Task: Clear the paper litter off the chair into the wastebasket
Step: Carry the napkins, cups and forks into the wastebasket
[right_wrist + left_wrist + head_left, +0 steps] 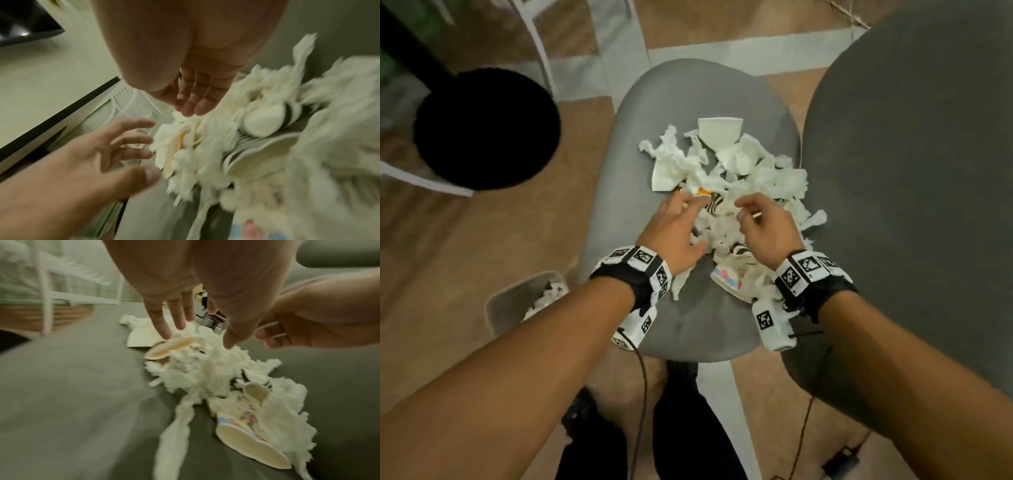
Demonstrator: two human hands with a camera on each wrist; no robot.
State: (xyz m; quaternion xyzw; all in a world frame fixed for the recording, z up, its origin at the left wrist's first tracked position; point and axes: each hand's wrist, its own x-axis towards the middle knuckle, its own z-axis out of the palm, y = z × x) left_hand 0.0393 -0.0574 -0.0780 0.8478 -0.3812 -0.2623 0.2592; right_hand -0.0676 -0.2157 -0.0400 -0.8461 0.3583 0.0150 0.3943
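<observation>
A heap of white crumpled paper litter (756,178) (205,373) (205,146) lies on the grey chair seat (654,102) (82,402). Crushed paper cups are mixed in, among them a colour-printed cup (729,277) (242,434) near the front and a black-striped cup (265,121). My left hand (688,209) (197,340) (144,146) hovers over the heap's left side with fingers spread and straight. My right hand (744,210) (185,107) (267,337) hangs over the heap's middle with fingers loosely bent, its tips at the paper and its palm empty. The wrist views are blurred.
The grey wastebasket (506,305) stands on the floor at the chair's front left, with white paper inside. A black round stool (486,130) is further left. A second large grey seat (911,171) presses close on the right. Cables trail by my legs.
</observation>
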